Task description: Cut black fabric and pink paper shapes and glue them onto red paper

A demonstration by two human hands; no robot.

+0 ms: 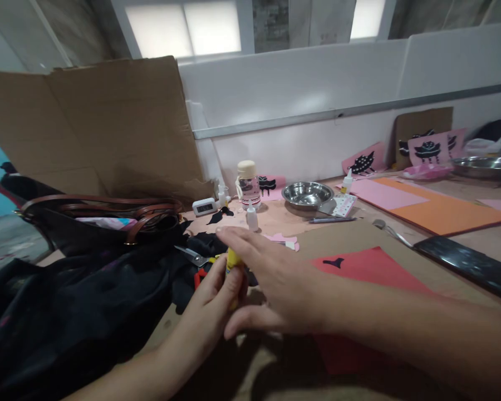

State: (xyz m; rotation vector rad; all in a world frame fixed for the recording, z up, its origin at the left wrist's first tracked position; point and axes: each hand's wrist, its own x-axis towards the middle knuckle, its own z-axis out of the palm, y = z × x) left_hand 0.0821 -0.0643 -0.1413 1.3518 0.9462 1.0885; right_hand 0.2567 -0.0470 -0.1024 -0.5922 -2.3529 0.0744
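My left hand (217,295) is closed around a yellow glue stick (234,259), held upright in front of me. Right beside it, my right hand (275,273) has its fingers stretched out and the thumb apart, partly covering the glue stick. I cannot tell whether the right hand touches it. Under my right forearm lies a sheet of red paper (376,270) with a small black cut-out (333,262) on it. Just beyond my left hand are scissors (198,259) with red and yellow handles, lying on black fabric or scraps.
A dark bag (87,223) and black cloth (87,312) fill the left. Behind stand a small white bottle (253,218), a drinking bottle (249,186), a digital clock (205,207) and a metal bowl (308,195). Orange sheets (446,211) and a black case (467,264) lie right.
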